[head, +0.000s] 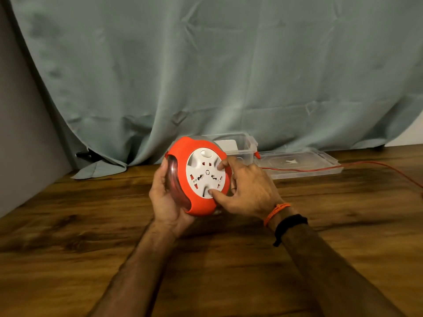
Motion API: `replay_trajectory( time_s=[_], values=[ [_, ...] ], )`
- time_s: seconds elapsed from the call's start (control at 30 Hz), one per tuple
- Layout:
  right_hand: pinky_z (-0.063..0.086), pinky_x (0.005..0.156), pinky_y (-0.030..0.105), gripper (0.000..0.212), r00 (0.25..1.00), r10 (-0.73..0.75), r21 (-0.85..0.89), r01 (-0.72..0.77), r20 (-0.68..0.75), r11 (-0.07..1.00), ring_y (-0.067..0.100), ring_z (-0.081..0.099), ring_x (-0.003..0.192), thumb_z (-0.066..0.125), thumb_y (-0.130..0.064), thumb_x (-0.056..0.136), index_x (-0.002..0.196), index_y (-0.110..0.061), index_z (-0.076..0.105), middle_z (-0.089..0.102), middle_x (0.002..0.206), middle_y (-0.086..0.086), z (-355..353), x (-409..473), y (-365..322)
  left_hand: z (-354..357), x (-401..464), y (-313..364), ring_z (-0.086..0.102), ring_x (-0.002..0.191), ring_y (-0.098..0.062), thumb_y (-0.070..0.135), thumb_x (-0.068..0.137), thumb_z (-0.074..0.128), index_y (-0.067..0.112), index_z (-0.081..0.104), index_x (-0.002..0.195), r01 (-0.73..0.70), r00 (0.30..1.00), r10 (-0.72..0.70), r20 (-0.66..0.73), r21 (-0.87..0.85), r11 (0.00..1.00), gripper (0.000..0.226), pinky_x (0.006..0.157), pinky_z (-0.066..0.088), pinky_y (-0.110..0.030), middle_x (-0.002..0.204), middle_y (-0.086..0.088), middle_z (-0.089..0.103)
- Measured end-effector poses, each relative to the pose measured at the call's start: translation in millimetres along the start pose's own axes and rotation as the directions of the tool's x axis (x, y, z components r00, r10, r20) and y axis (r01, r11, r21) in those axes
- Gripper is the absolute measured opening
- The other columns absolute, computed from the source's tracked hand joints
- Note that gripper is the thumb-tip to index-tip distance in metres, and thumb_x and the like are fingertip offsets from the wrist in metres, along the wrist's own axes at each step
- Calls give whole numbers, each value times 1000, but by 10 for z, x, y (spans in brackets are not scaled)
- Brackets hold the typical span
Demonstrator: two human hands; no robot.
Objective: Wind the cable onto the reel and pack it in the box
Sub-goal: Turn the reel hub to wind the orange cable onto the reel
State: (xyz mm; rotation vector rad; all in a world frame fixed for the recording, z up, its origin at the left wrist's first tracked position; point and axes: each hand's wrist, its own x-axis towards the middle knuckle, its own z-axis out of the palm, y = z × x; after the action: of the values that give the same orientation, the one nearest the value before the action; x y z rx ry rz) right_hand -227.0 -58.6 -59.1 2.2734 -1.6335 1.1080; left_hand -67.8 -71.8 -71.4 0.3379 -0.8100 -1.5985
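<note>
An orange cable reel (183, 156) with a white socket disc (204, 173) is held upright just above the wooden table. My left hand (163, 197) grips its clear left side and underside. My right hand (247, 191) rests on the disc, thumb and a fingertip pressed into its recesses. A thin red cable (320, 168) runs from behind the reel across the table and off the right edge. The clear plastic box (242, 143) stands open just behind the reel, partly hidden by it.
The box's clear lid (304, 163) lies flat on the table (206, 259) to the right of the box, with the cable crossing it. A grey-green curtain (206, 76) hangs behind. A grey wall (20, 133) borders the left.
</note>
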Motion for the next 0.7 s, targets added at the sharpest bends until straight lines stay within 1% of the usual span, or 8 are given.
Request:
replay_trajectory(
  time_s=[0.1,0.27,0.33,0.4,0.47,0.53,0.6,0.7],
  values=[
    [50,84,34,66,999,-49,-62,48,-20,997,23,64,99,57,-65,77,130,-26,47,70,106,2,41,-6,2,-26,8,7,61,119,-39,57,92,34,11,62,130,7,1000,-7,-10,26,1000,66,102,46,-55,129,-21,65],
    [49,86,37,68,1000,-27,-206,28,9,978,28,63,102,50,-63,81,133,-19,48,69,110,7,61,-6,-79,-7,0,-29,58,123,-40,55,87,42,7,56,137,23,999,-22,-36,40,999,71,105,44,-53,132,-23,62],
    [47,87,36,62,996,87,-216,-86,-4,973,27,63,103,56,-61,77,125,-22,56,70,108,4,51,-21,-166,7,10,-52,58,123,-39,50,87,44,4,56,136,-32,998,35,-56,53,998,68,102,48,-51,131,-24,62],
    [49,75,31,48,947,322,34,-321,-19,946,23,66,88,64,-63,70,93,-22,70,71,86,-1,75,-44,-281,24,10,-83,61,119,-39,44,87,46,1,61,130,-86,994,90,-59,61,994,62,101,50,-48,126,-24,64],
    [44,52,23,47,787,584,536,-586,198,608,15,61,59,65,-66,67,66,-20,67,64,61,-7,97,-40,-392,55,6,-115,72,95,-30,39,84,47,5,77,103,-97,994,102,-41,112,989,49,84,59,-39,102,-19,74],
    [31,39,16,45,656,613,707,-675,441,213,8,48,37,62,-64,72,62,-20,63,57,50,-7,121,-25,-443,71,-1,-140,73,77,-25,38,82,47,8,81,85,-70,997,67,29,150,986,45,71,60,-33,85,-15,76],
    [29,39,17,50,671,590,690,-680,449,248,9,47,36,60,-65,74,59,-17,66,62,50,-5,157,0,-408,67,-8,-133,72,76,-25,41,85,43,8,81,85,-52,998,49,26,130,990,50,70,60,-33,86,-15,76],
    [44,52,25,58,810,519,627,-559,273,542,12,61,53,60,-64,79,56,-12,73,71,57,-2,154,31,-357,49,-3,-82,71,95,-32,49,87,42,6,78,104,-52,999,52,-8,73,996,58,85,58,-42,106,-20,74]
  ],
)
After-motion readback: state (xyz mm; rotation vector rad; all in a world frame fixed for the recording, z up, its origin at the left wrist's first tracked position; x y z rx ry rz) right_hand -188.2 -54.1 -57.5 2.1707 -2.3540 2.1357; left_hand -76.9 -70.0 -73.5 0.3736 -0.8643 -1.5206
